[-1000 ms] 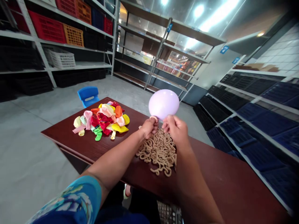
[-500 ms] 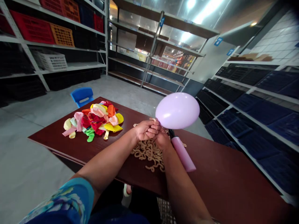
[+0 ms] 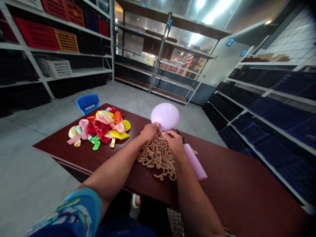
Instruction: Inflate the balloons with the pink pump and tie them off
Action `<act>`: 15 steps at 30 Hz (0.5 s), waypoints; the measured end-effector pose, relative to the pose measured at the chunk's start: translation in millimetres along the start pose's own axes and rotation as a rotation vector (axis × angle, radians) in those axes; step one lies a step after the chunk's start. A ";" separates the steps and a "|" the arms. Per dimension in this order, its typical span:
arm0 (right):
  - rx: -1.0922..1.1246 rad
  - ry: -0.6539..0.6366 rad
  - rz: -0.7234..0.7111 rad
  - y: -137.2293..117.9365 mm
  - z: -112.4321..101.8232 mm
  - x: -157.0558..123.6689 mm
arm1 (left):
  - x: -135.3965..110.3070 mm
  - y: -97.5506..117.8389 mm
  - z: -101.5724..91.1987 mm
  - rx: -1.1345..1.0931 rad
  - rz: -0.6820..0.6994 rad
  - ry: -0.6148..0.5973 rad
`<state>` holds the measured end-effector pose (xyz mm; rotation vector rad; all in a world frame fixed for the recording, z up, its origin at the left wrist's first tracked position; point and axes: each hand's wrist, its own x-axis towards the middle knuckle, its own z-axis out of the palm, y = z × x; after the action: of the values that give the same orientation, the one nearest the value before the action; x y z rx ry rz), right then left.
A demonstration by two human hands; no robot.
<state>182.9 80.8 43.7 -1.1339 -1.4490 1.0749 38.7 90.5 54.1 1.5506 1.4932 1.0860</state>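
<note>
An inflated lilac balloon (image 3: 165,115) stands up over the far side of the table, its neck down between my hands. My left hand (image 3: 149,132) is closed, pinching the balloon at its neck. At the right of the neck, my right hand (image 3: 174,142) is closed too, thumb and finger together on something small and pale that I cannot make out. Below both hands spreads a heap of tan, curly, cord-like pieces (image 3: 158,154). A pink hand pump (image 3: 196,162) with a black end lies just right of my right wrist.
A pile of uninflated balloons (image 3: 101,126) in many colours covers the left part of the brown table (image 3: 237,184). Behind it is a blue chair (image 3: 88,102). Shelves with crates (image 3: 37,34) stand left, dark bins (image 3: 276,131) right, and a metal rack (image 3: 158,65) ahead.
The balloon has swung left and now points away from me, above my hands. My hands, clasped together before, have drawn slightly apart, the right one moving to the right.
</note>
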 end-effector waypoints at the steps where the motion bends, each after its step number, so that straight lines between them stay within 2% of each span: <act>1: -0.014 -0.015 -0.017 -2.4 -0.8 -1.5 | 1.4 -2.9 1.2 0.140 0.069 0.028; 4: 0.005 -0.050 -0.032 -9.4 -4.2 -5.3 | 4.1 -8.6 3.8 0.309 0.149 0.082; 7: -0.079 -0.135 -0.084 -14.5 -6.3 -7.9 | 3.9 -9.4 5.7 0.292 0.139 0.081; 10: -0.254 -0.176 -0.237 -17.8 -6.3 -8.9 | 1.2 -8.1 8.6 0.238 0.155 0.069; 15: -0.444 -0.065 -0.572 -20.7 -7.1 -8.0 | -4.0 -4.5 14.7 0.208 0.221 0.055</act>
<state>188.0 69.8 63.6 -0.8872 -1.9667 0.4010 50.5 87.7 43.8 1.8802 1.5389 1.1334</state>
